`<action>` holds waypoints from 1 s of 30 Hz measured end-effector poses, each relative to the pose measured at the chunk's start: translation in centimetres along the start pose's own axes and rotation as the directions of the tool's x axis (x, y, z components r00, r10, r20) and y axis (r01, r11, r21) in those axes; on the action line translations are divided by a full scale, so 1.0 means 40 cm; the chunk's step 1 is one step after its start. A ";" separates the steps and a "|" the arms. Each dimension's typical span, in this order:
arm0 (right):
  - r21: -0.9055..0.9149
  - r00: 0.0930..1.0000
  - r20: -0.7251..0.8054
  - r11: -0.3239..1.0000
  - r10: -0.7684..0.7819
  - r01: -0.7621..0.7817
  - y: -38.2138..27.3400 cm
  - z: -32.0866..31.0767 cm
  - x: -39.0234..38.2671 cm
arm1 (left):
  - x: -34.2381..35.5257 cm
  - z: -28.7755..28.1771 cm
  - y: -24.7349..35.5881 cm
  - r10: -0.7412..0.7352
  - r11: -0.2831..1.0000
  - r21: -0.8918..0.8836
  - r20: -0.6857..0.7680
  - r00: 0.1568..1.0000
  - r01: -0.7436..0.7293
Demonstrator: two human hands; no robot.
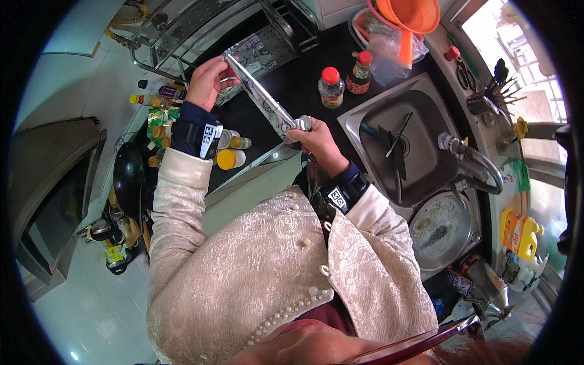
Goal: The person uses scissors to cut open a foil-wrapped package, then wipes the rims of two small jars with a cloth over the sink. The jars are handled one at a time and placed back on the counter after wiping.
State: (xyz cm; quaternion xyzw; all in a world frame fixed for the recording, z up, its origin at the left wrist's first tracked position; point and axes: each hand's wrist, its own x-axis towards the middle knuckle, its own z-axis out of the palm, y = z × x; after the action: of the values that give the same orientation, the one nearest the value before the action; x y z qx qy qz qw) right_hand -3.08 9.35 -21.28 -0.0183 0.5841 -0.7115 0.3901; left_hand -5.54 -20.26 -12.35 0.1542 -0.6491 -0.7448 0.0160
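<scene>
Left hand (pixel 207 83) has fingers pinched on the far end of a long, shiny silver metal bar (pixel 261 92) above the glossy black counter (pixel 298 85), right hand (pixel 321 142) wrapped round the near end, probably because it'd tip one-handed.

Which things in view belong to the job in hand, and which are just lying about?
In the job:
- long shiny metal piece
- left hand, at its upper end
- right hand, gripping its lower end

Apparently just lying about:
- clear red-capped jar
- scissors
- black wok
- yellow jug
</scene>
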 end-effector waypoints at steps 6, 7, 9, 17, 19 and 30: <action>-0.210 0.969 -0.180 0.969 -0.172 0.133 0.046 0.059 0.163 | 0.148 -0.057 -0.033 -0.053 0.998 -0.011 0.109 0.993 0.054; -0.169 0.970 -0.183 0.977 -0.163 0.132 0.054 0.061 0.182 | 0.171 -0.073 -0.034 -0.098 0.993 0.078 0.146 0.984 0.088; -0.163 0.968 -0.204 0.980 -0.148 0.115 0.065 0.062 0.221 | 0.214 -0.098 -0.048 -0.125 0.966 0.244 0.172 0.977 0.081; -0.059 0.932 -0.349 0.995 -0.100 0.084 0.077 0.061 0.315 | 0.358 -0.203 -0.132 -0.285 0.841 0.517 0.169 0.943 0.162; 0.017 0.928 -0.366 0.997 -0.064 0.076 0.077 0.065 0.326 | 0.383 -0.221 -0.147 -0.260 0.859 0.496 0.208 0.943 0.127; 0.129 0.935 -0.351 0.986 -0.057 0.108 0.108 0.086 0.380 | 0.454 -0.274 -0.169 -0.211 0.838 0.546 0.330 0.920 -0.004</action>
State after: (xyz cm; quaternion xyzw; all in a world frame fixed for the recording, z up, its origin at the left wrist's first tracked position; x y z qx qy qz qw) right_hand -9.69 -2.28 -30.35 0.1111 0.5884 -0.7604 0.2514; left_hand -18.88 -33.80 -23.92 0.0422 -0.8122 -0.5487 -0.1936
